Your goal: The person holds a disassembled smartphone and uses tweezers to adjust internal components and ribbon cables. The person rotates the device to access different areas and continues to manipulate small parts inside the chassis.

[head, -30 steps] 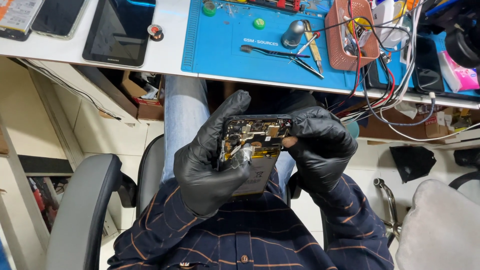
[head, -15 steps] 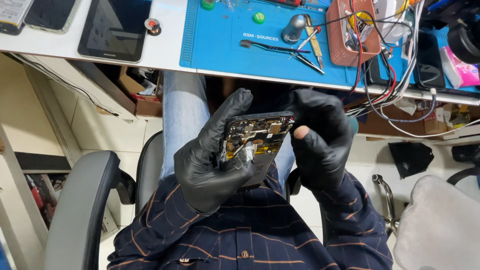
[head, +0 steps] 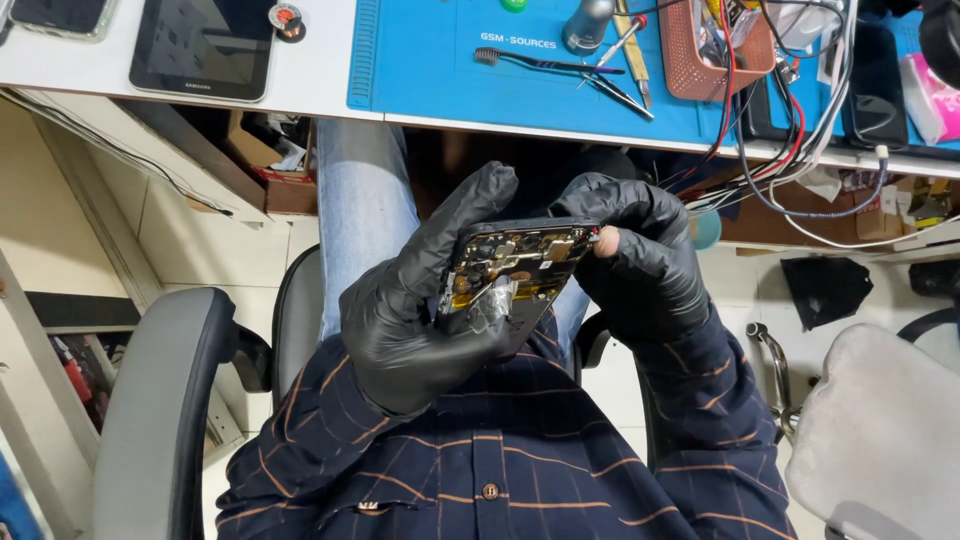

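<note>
checked shirt (head: pixel 500 470), dark blue with orange lines, nearest. above it, opened phone (head: pixel 510 275), back off, circuit parts showing, held over the lap. left hand (head: pixel 420 300) in black glove, fingers clasped around the phone's left edge and underside. right hand (head: pixel 640 260) in black glove, fingers pinched at the phone's upper right corner. grey chair arm (head: pixel 150 420) to the left. beyond, white table (head: pixel 310 75); on it blue mat (head: pixel 450 60), black brush (head: pixel 540 62), tablet (head: pixel 200 50), orange basket (head: pixel 715 50), tangled cables (head: pixel 800 130).
</note>
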